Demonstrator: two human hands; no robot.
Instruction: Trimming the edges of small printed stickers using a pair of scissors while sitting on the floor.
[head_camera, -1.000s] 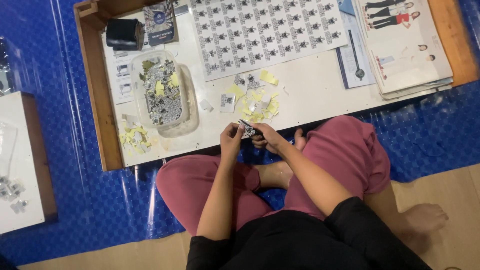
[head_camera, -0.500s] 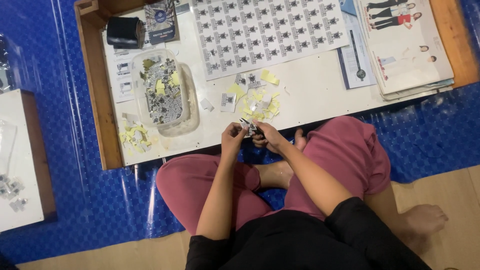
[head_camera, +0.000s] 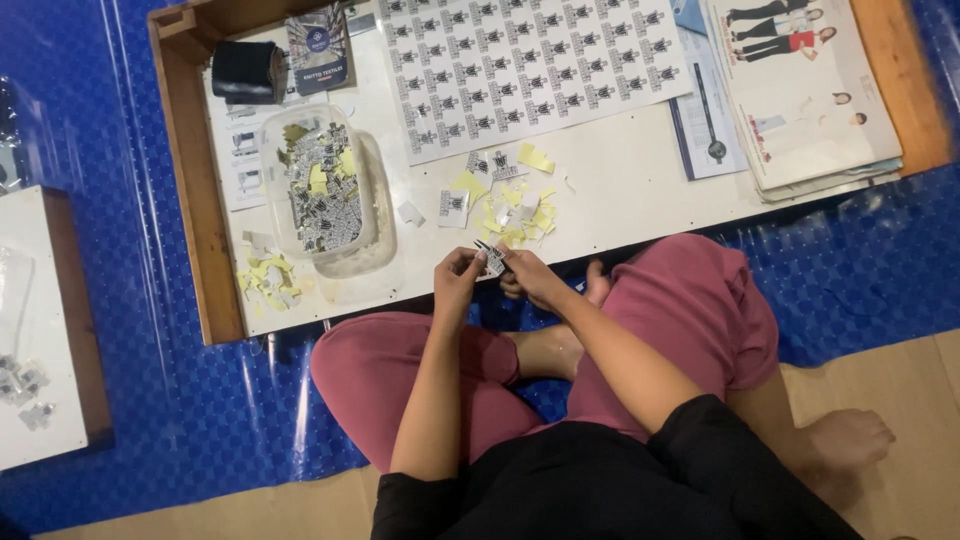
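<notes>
I sit cross-legged at a low white table (head_camera: 620, 190) with a wooden rim. My left hand (head_camera: 457, 276) and my right hand (head_camera: 528, 277) meet just in front of the table's near edge. Both pinch one small printed sticker piece (head_camera: 492, 260) between the fingertips. A large sheet of printed stickers (head_camera: 530, 60) lies flat at the far side of the table. Yellow and white paper scraps (head_camera: 510, 205) are scattered right beyond my hands.
A clear plastic tub (head_camera: 322, 190) with several cut stickers stands at left, more yellow scraps (head_camera: 265, 280) beside it. A black pouch (head_camera: 248, 70), a booklet (head_camera: 318, 48) and clothing catalogues (head_camera: 800, 90) sit along the back and right. Blue matting (head_camera: 130, 300) covers the floor.
My hands stay together at the table edge, fingers shifting slightly on the small sticker piece. Nothing else has moved.
</notes>
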